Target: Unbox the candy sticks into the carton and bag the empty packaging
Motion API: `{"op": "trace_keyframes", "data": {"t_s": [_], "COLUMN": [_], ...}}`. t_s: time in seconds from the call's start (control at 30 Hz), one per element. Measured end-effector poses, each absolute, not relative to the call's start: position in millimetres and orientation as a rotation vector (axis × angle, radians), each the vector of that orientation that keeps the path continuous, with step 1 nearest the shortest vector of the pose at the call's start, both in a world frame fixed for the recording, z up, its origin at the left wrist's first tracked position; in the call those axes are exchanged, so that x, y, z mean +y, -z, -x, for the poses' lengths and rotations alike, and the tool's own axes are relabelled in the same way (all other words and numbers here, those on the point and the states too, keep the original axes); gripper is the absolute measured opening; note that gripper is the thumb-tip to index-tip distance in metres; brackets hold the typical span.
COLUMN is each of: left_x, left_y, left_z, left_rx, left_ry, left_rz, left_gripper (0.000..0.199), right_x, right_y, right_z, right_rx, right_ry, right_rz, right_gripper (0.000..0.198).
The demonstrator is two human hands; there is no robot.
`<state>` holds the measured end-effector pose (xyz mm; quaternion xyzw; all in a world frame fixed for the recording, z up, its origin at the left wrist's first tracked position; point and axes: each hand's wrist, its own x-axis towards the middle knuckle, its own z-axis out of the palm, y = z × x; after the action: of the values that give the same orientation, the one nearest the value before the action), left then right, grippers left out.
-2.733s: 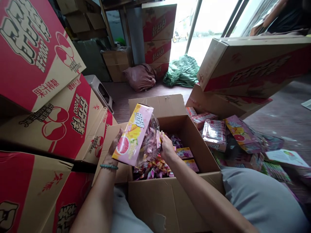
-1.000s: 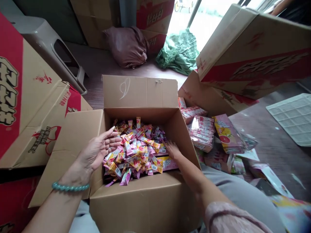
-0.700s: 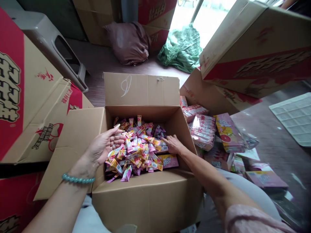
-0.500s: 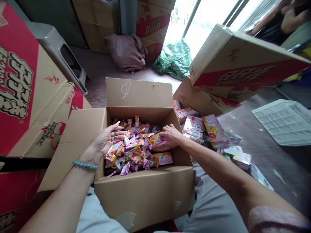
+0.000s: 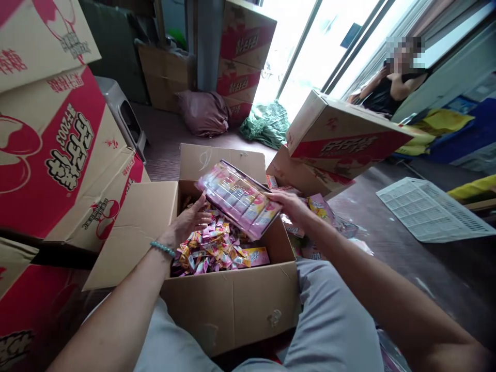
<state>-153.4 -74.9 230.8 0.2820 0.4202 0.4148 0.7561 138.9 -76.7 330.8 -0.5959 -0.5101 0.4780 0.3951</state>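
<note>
My right hand grips the right end of a flat plastic-wrapped pack of candy boxes, pink and yellow, tilted above an open cardboard carton. My left hand is open, fingers apart, by the pack's lower left side; whether its thumb touches the wrap I cannot tell. Below lies a heap of loose small wrapped candies in pink and yellow. One small candy box rests in the carton's front right corner. The pack hides part of the carton's inside.
Red and tan cartons are stacked at left, near a grey stool. Another carton leans at right, beside more candy packs. A white plastic crate lies on the floor. A person sits at the back right.
My right hand has come up out of the carton with the wrapped pack, which now spans above the candies. The left hand stays open near the carton's left side. The camera view has shifted.
</note>
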Motion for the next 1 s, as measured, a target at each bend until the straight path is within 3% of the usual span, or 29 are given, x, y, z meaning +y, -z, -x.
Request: {"op": "trace_keyframes", "data": {"t_s": [0.17, 0.33, 0.53, 0.73, 0.9, 1.0], "left_x": [-85.4, -90.3, -96.7, -90.5, -84.2, -81.3], "left_y": [-245.1, -235.3, -224.1, -229.2, -230.4, -232.2], "left_z": [151.1, 157.3, 150.9, 153.8, 147.2, 148.6], "left_rx": [0.491, 0.543, 0.319, 0.404, 0.523, 0.525], "left_ry": [-1.243, -1.163, -1.068, -1.060, -0.987, -0.987], "left_rz": [-0.464, -0.349, -0.295, -0.233, -0.243, -0.259], "left_gripper": [0.060, 0.042, 0.056, 0.061, 0.049, 0.046], "right_x": [-116.2, -115.3, -100.7, -82.8, -60.6, -58.1], "right_y": [-277.1, -270.6, -286.1, -267.3, -234.8, -222.8], "right_z": [-70.3, -37.0, -31.7, -29.3, -31.3, -28.1], "right_rx": [-0.842, -0.857, -0.947, -0.975, -1.099, -1.070], "right_ry": [-1.768, -1.781, -1.992, -1.822, -1.165, -0.987], "right_rz": [1.154, 0.976, 0.843, 1.130, 1.604, 1.646], "right_gripper": [0.035, 0.040, 0.047, 0.048, 0.048, 0.047]}}
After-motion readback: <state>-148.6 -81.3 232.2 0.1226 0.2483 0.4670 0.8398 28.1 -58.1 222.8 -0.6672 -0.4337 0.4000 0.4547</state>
